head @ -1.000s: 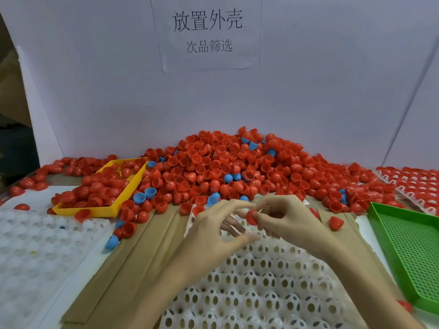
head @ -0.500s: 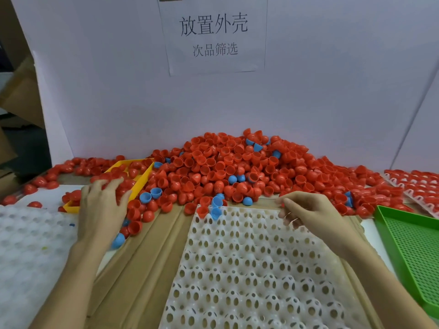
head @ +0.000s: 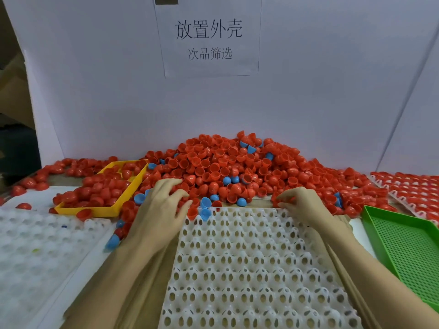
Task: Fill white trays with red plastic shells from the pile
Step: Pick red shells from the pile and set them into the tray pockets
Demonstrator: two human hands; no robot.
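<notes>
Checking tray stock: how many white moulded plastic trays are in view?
3: centre tray, unfilled, front middle; left tray, unfilled, at the left edge; far-right tray, full of red plastic shells. Others may be stacked beneath or out of frame.

One sheet of white paper (head: 210,39) is fixed to the pale back wall (head: 95,91), above the pile of red shells (head: 225,167). It carries two lines of printed black Chinese text. Upper line, large characters: 放置外壳. Lower line, smaller characters: 次品筛选. A dark strip (head: 166,0) sits at the sheet's top edge; nothing legible on it. No other readable text, numbers or brand marks on the trays or shells.
</notes>
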